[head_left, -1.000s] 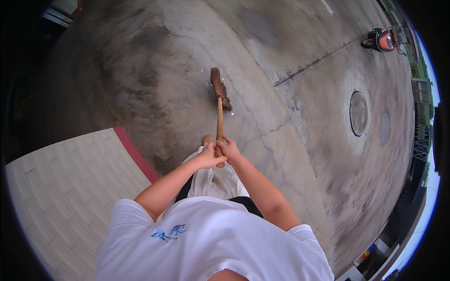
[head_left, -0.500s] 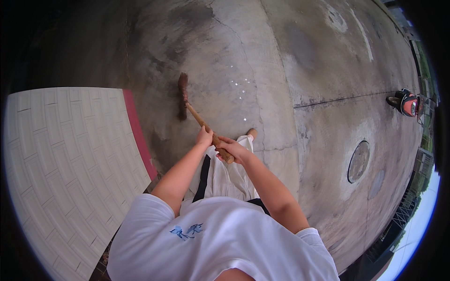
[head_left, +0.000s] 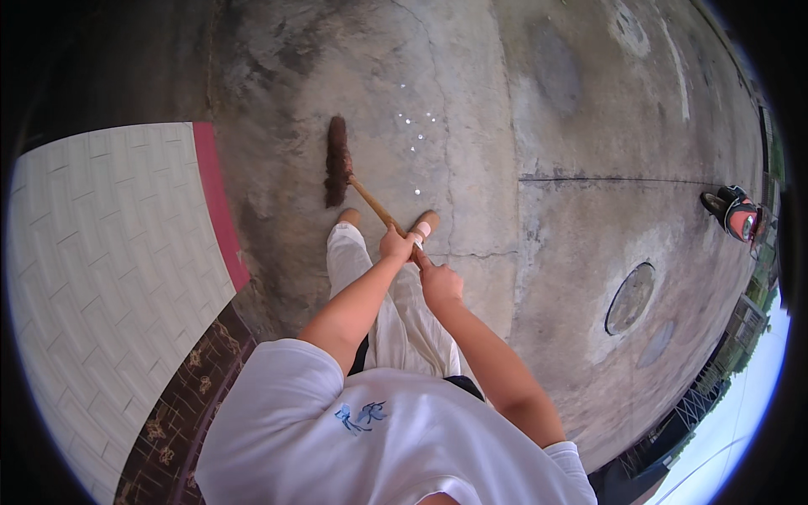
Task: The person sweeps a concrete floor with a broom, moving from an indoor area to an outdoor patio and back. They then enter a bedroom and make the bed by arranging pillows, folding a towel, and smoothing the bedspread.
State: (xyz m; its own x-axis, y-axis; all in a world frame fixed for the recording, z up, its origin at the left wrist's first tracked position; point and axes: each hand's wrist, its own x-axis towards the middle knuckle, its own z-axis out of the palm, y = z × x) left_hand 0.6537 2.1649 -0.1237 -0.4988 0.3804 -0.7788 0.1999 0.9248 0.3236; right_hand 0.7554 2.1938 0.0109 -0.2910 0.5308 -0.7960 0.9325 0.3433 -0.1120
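Note:
Both hands grip the wooden handle of a broom (head_left: 370, 200). My left hand (head_left: 397, 243) is wrapped round the handle farther forward, and my right hand (head_left: 441, 284) closes on its upper end, nearer my body. Ahead and slightly left, the brown bristle head (head_left: 337, 162) lies at or close to the concrete floor (head_left: 480, 118); whether it touches cannot be made out. Small white scraps (head_left: 412, 135) are scattered on the floor to the right of the bristles, apart from them.
A raised pale-tiled platform (head_left: 109, 236) with a red edge stands on my left. To the right lie a round cover (head_left: 630, 299) in the floor and a red and black motorbike (head_left: 739, 217) farther off. My brown shoes (head_left: 427, 222) are just beyond my hands.
The hands and handle have shifted right, and the bristle head has swung slightly right. My left foot has come into view. The white scraps appear farther left and up.

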